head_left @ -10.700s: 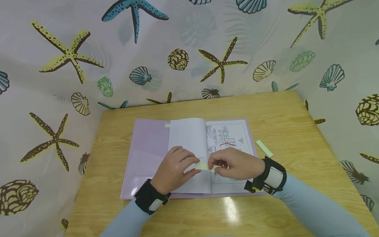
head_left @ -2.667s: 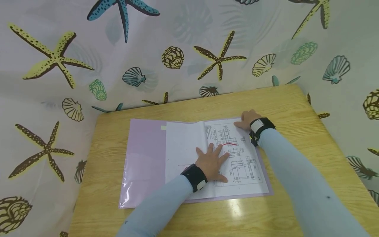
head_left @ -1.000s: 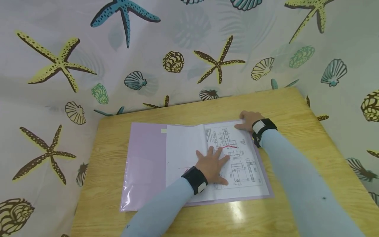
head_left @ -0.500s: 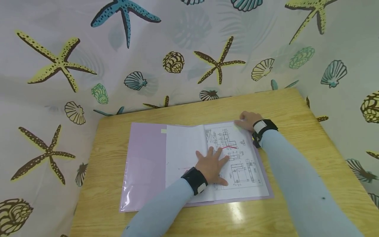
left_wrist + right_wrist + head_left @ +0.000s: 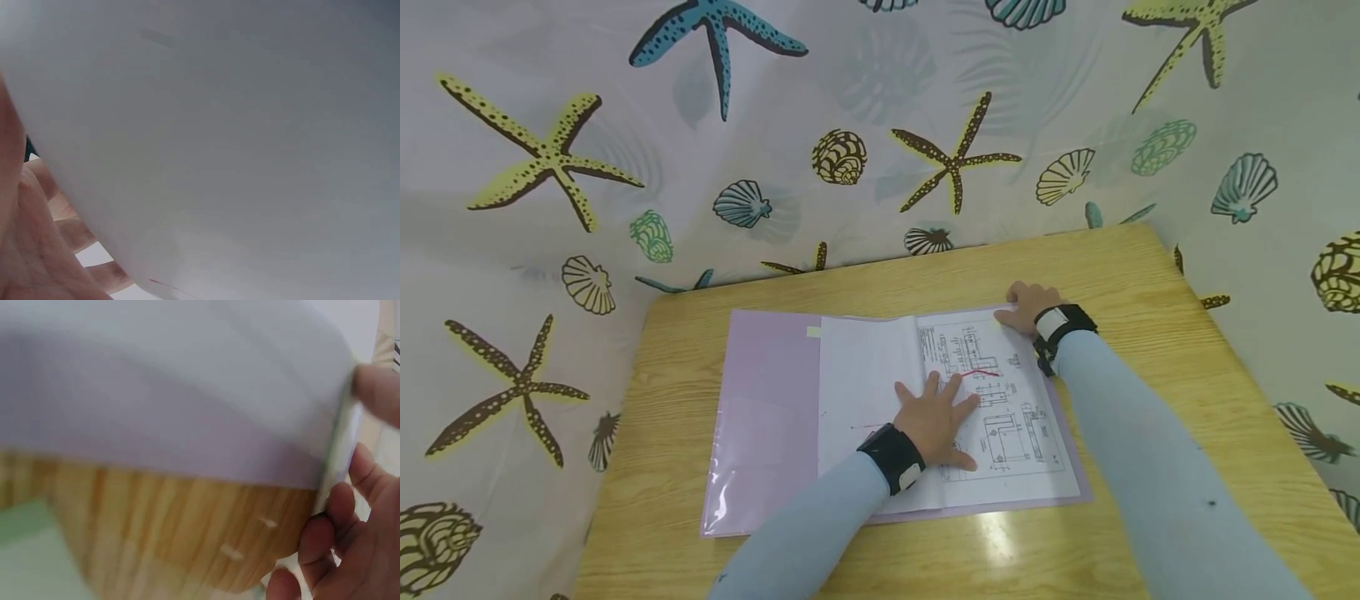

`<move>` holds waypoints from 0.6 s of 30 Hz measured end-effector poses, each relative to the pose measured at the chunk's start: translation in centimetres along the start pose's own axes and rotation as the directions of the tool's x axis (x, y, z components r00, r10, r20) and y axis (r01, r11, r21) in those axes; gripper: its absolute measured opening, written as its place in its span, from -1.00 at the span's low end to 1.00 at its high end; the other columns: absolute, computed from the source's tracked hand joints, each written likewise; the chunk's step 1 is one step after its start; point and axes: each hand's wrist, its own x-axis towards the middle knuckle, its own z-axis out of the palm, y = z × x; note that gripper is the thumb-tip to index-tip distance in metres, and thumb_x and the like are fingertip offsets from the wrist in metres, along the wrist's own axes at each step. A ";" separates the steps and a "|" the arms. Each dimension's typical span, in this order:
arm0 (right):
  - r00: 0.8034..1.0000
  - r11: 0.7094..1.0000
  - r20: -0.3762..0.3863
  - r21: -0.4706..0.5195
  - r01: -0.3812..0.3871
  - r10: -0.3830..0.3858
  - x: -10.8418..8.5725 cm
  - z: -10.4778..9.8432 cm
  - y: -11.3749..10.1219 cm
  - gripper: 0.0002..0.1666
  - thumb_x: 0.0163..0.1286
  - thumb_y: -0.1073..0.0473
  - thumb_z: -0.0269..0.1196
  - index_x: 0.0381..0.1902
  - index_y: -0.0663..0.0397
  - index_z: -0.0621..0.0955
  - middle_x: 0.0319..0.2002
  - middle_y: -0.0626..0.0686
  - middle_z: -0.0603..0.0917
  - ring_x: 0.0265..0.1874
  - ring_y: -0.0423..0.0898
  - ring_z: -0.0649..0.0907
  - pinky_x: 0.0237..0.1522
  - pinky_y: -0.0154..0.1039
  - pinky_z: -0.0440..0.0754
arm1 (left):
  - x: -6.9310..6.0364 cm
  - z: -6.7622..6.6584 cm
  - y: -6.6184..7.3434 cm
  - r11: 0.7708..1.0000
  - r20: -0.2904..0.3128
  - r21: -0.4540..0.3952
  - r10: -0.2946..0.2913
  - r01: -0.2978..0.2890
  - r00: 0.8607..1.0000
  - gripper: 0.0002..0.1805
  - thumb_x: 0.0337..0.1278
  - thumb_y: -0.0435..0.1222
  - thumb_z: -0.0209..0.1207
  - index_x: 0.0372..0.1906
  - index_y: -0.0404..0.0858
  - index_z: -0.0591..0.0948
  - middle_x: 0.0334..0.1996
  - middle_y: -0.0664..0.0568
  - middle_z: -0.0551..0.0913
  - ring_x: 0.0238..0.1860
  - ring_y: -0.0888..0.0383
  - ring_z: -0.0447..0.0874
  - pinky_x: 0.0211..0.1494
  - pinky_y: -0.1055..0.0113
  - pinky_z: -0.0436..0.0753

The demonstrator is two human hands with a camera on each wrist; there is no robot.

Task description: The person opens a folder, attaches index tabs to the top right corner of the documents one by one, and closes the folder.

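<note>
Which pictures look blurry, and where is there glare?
Head view: fairly sharp, glare on the table and at the lower left of the purple folder; left wrist view: the white page looks soft and hazy; right wrist view: the folder's edge and the wood grain are blurred.

the tiny lettering (image 5: 927, 343) on the drawing sheet (image 5: 1013, 442) is too small to read.

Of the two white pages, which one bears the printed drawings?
The right page, with the right hand at its far outer corner. It carries black drawings and a red mark; on the left page, no drawings show.
</note>
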 end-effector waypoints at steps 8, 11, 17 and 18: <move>0.998 0.998 0.002 0.022 0.056 -0.056 -0.2 -0.1 0.3 -0.08 0.10 -0.42 0.27 0.17 0.15 0.43 -0.04 0.28 0.56 -0.20 0.22 0.46 -0.25 0.05 0.49 | 0.0 0.0 0.1 1.000 0.003 -0.005 0.000 0.000 1.000 0.16 -0.41 0.56 0.10 0.48 0.26 0.13 0.51 0.03 0.06 0.45 -0.17 0.06 0.11 -0.44 0.28; 0.997 0.997 0.001 0.031 0.077 -0.077 -0.1 -0.1 0.5 -0.16 0.14 -0.32 0.31 0.16 0.17 0.44 -0.06 0.28 0.58 -0.23 0.19 0.48 -0.25 0.01 0.48 | 0.0 0.0 0.1 1.000 0.002 -0.004 0.001 -0.001 1.000 0.16 -0.42 0.56 0.09 0.48 0.27 0.13 0.51 0.03 0.05 0.45 -0.17 0.05 0.11 -0.45 0.28; 0.995 0.994 0.022 0.043 0.099 -0.100 0.3 0.0 1.0 -0.20 0.18 -0.25 0.32 0.18 0.16 0.44 0.00 0.29 0.57 -0.21 0.17 0.49 -0.20 0.01 0.48 | 0.1 0.1 0.2 1.000 -0.003 -0.002 -0.001 0.001 1.000 0.17 -0.44 0.57 0.10 0.47 0.28 0.13 0.51 0.04 0.05 0.45 -0.16 0.05 0.11 -0.44 0.29; 0.994 0.993 0.026 0.047 0.106 -0.108 0.4 0.0 1.2 -0.22 0.20 -0.23 0.31 0.19 0.16 0.43 0.01 0.30 0.56 -0.20 0.17 0.48 -0.18 0.02 0.48 | 0.1 0.1 0.2 1.000 -0.005 -0.003 -0.003 0.003 1.000 0.17 -0.45 0.57 0.10 0.47 0.28 0.14 0.51 0.05 0.05 0.45 -0.16 0.05 0.11 -0.44 0.29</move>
